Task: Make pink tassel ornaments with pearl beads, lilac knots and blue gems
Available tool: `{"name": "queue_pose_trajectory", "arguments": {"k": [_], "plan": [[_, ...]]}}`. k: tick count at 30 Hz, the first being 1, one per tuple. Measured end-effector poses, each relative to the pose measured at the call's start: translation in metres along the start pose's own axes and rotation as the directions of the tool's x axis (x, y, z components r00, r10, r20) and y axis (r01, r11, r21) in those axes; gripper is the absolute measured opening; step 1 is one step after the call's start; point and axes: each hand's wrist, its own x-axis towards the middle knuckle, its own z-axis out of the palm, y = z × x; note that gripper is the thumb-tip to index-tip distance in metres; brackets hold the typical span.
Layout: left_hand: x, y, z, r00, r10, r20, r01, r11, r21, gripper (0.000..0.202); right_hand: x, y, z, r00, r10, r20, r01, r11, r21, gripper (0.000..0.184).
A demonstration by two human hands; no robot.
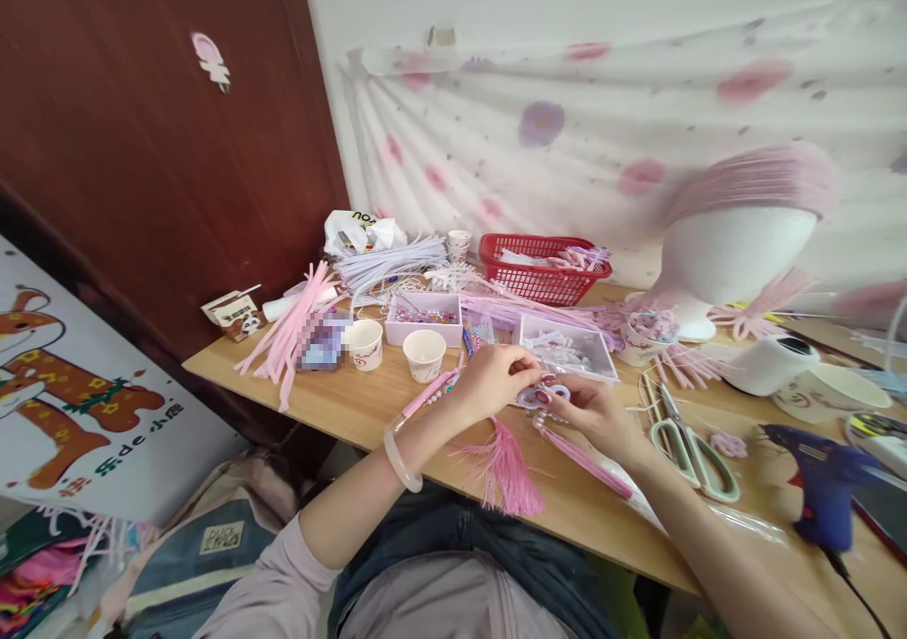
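Over the table's front edge, my right hand [599, 417] pinches a lilac-and-white beaded ornament [542, 395] with dark pink gems. My left hand [500, 379] is at the ornament's left upper side, thumb and fingers pressed together; what they hold, if anything, is too small to make out. A pink tassel [508, 474] hangs below the hands over the edge. One pink strip [585, 461] runs right from a string of beads beneath my right hand. Another pink strip [429, 391] with pearl beads lies behind my left forearm.
Paper cups [425, 355], a bead box [425, 327], a white-piece box [567, 346] and a red basket [542, 270] stand behind my hands. Scissors [691, 445], a blue glue gun [822, 478] and a foam head [729, 251] are at right. Pipe cleaners [294, 336] lie left.
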Motion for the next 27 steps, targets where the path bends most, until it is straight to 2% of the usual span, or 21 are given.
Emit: {"name": "queue_pose_trajectory", "arguments": {"k": [5,12,21,27], "plan": [[-0.005,0.001,-0.003,0.999,-0.005,0.039,0.005,1.000,-0.002,0.012,-0.007,0.002,0.002,1.000,0.021,0.012,-0.021,0.999,0.026,0.043],[-0.012,-0.003,0.003,0.999,-0.038,0.015,0.039,0.996,-0.083,0.016,-0.012,0.002,0.007,1.000,0.014,0.014,-0.016,0.988,0.151,0.042],[-0.002,0.000,-0.002,0.995,-0.081,0.061,0.094,0.962,-0.255,0.013,-0.009,0.005,0.014,0.999,0.034,0.041,-0.045,0.954,0.298,0.044],[0.003,-0.001,0.003,0.994,-0.060,0.089,0.084,0.952,-0.293,0.012,-0.009,0.007,0.010,0.998,0.046,0.043,-0.058,0.934,0.351,0.039]]}}
